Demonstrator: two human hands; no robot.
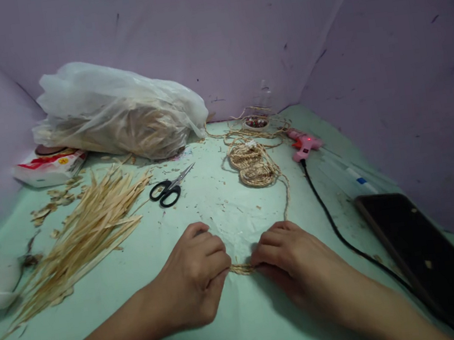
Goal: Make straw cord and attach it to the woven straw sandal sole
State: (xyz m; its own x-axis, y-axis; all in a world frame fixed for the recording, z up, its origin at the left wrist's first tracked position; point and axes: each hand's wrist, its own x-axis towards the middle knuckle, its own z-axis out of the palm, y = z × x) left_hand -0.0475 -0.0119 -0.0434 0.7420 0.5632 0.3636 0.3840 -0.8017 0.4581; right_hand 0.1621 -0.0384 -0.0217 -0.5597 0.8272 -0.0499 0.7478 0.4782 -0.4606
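Observation:
A short piece of tan twisted fibre cord [241, 269] stretches between my two hands, low over the pale green tabletop. My left hand [201, 269] is closed on its left end, fingers curled in. My right hand [284, 257] pinches the right end, and its fingertips are partly hidden. From behind my right hand a strand of the same cord runs up to a coiled bundle of cord [253, 163]. How the strand joins the piece in my hands is hidden.
Black-handled scissors [170, 189] lie left of centre, beside a spread of dry fibre strips [88, 234]. A plastic bag [117, 112] stands behind. At right are a pink glue gun [303, 143], its black cable [337, 233] and a dark phone-like slab [425, 255].

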